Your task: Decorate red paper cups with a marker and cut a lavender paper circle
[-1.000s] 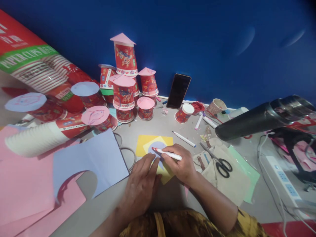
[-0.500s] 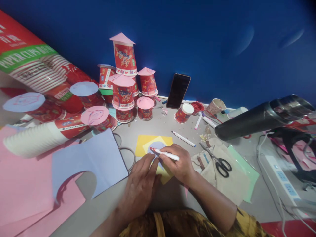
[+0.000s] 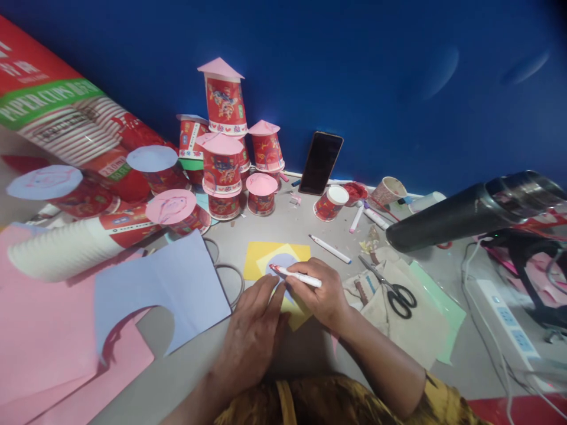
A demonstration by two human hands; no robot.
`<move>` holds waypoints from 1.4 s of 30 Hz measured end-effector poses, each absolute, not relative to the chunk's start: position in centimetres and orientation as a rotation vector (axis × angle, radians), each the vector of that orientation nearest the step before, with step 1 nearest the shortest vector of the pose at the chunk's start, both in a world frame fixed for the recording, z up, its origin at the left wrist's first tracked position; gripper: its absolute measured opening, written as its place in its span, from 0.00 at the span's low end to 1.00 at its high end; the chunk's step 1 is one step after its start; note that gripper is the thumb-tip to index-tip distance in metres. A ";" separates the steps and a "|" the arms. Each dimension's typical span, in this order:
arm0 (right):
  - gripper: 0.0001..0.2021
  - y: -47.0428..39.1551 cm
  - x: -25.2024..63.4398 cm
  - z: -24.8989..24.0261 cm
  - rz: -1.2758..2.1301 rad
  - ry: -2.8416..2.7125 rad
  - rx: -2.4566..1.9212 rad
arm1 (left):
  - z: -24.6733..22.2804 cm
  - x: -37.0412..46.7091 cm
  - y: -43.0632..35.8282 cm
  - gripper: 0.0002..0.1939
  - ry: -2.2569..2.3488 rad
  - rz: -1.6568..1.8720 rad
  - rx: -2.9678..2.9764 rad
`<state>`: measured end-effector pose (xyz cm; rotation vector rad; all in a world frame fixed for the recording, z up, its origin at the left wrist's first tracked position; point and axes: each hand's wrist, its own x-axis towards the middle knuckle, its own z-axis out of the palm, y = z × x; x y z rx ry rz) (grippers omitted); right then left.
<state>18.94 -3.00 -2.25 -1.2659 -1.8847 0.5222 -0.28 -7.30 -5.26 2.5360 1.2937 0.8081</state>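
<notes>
A white marker with a red tip (image 3: pixel 305 278) is held in my right hand (image 3: pixel 325 295), its tip over a small blue paper piece (image 3: pixel 282 260). That piece lies on yellow paper sheets (image 3: pixel 254 252). My left hand (image 3: pixel 252 330) rests flat on the papers to the left of the marker, fingers stretched forward, fingertips by the blue piece and partly hiding it. A second white marker (image 3: pixel 330 248) lies just beyond my right hand. Scissors with black handles (image 3: pixel 401 300) lie to the right on a beige cloth bag (image 3: pixel 419 327).
Red paper cups with pink paper tops (image 3: pixel 222 165) are stacked at the back. A phone (image 3: pixel 321 163) leans on the blue wall. Blue cut paper (image 3: pixel 190 289) and pink sheets (image 3: pixel 44 330) lie left. A black flask (image 3: pixel 443 212) and a power strip (image 3: pixel 507 321) are at the right.
</notes>
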 end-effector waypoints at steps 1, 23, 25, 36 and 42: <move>0.08 -3.0 18.9 -2.2 0.535 -1.871 -1.265 | -5.3 -0.3 -7.3 0.22 1.296 0.818 2.538; 0.06 -3.4 20.0 -1.4 0.590 -1.728 -1.316 | -5.3 -0.5 -7.3 0.21 1.328 0.851 2.583; 0.06 -3.3 19.7 -1.6 0.609 -1.747 -1.305 | -5.3 -0.4 -7.2 0.21 1.318 0.866 2.578; 0.06 -3.0 19.3 -2.2 0.629 -1.789 -1.313 | -5.6 -0.3 -7.3 0.23 1.328 0.823 2.556; 0.05 -2.9 19.0 -2.4 0.637 -1.783 -1.298 | -5.3 -0.3 -7.3 0.23 1.319 0.822 2.560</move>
